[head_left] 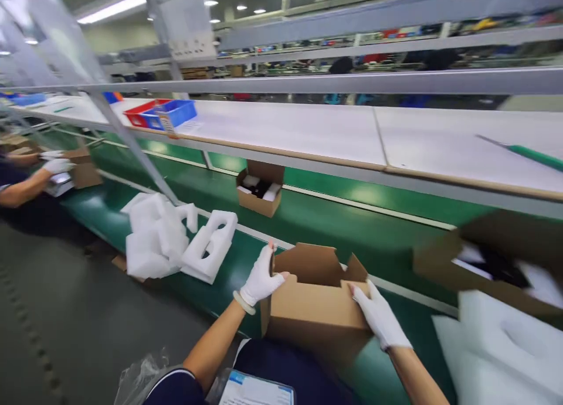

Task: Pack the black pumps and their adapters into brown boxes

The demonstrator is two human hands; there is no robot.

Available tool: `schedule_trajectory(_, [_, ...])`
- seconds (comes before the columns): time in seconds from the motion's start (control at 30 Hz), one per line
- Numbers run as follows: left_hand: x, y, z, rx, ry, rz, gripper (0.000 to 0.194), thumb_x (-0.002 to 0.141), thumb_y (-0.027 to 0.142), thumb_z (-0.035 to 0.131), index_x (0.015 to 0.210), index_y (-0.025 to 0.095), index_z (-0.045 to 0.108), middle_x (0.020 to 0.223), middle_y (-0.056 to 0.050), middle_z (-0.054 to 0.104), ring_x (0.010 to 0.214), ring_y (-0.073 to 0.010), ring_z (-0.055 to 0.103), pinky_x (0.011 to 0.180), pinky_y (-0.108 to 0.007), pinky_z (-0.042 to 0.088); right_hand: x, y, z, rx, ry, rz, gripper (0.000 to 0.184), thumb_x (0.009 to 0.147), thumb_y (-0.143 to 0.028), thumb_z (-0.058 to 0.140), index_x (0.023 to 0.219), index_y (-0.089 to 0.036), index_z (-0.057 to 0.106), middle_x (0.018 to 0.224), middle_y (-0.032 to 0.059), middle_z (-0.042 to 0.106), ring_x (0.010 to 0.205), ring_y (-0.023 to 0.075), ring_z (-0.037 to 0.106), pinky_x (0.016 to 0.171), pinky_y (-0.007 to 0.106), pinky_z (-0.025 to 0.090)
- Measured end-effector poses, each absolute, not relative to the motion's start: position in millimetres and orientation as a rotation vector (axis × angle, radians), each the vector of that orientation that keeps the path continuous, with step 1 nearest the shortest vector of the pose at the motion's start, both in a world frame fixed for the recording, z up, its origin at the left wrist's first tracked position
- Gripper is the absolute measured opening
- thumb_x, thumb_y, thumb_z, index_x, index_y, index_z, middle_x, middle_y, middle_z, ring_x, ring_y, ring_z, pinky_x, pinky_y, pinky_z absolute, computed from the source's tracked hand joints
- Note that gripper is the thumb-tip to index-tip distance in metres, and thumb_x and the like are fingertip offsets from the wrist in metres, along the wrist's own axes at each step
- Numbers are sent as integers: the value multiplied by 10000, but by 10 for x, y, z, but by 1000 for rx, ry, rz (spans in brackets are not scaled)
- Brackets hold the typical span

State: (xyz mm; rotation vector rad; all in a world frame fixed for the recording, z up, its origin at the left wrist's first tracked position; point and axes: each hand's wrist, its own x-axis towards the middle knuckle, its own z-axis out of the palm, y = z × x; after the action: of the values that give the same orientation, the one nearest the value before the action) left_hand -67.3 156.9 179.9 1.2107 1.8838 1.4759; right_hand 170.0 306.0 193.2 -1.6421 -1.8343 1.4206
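Observation:
Both my white-gloved hands are on an open brown cardboard box (316, 311) that sits on the green conveyor belt (246, 293). My left hand (259, 278) grips the box's left side, with a thin dark edge showing between the fingers. My right hand (379, 316) holds the near right rim. The flaps stand up, and the inside of the box is hidden. Left of it lie white foam packing inserts (157, 238), with a separate moulded foam insert (210, 245) nearest my left hand.
A small open box (260, 188) holding white and black items stands farther along the belt. A blurred box (497, 258) and white foam (505, 349) fill the right side. A co-worker's gloved hands (57, 166) work at the left. Above runs a white shelf (285, 129) with blue and red crates (160, 113).

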Motion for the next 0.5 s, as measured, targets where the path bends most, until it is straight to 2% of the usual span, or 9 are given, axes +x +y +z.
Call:
schedule_trajectory(0.13, [-722, 1640, 1737, 1194, 1791, 1542, 748, 843, 478, 558, 1476, 240, 238, 1537, -110, 289, 1388, -280, 317, 1152, -436, 237, 1654, 3104, 1941, -1589, -1757, 1479, 726, 782, -467, 540, 1429, -182, 376, 1173, 84, 658, 1001, 239, 651, 813, 317, 540])
schedule_trajectory(0.27, [-707, 1642, 1677, 1187, 1702, 1573, 760, 829, 558, 551, 1467, 247, 280, 1504, -110, 357, 1371, -294, 347, 1144, -435, 253, 1734, 3112, 1859, -1541, -1797, 1506, 710, 804, -431, 536, 1441, -188, 339, 1186, 88, 650, 997, 234, 651, 799, 314, 547])
schedule_trajectory(0.37, [-766, 1610, 1639, 1089, 1613, 1687, 735, 845, 622, 472, 1444, 221, 336, 1446, -133, 442, 1329, -302, 412, 1128, -444, 286, 1772, 3111, 1814, -1535, -1976, 1400, 673, 817, -325, 499, 1459, -222, 324, 1254, 63, 618, 1085, 238, 616, 891, 336, 513])
schedule_trajectory(0.5, [-973, 1737, 1594, 955, 1516, 1623, 748, 838, 622, 488, 1442, 212, 325, 1419, -154, 474, 1318, -295, 433, 1108, -459, 314, 1821, 3033, 1799, -1582, -2376, 1220, 566, 831, -233, 449, 1393, -297, 464, 1450, 41, 436, 1267, 271, 484, 1050, 404, 383])
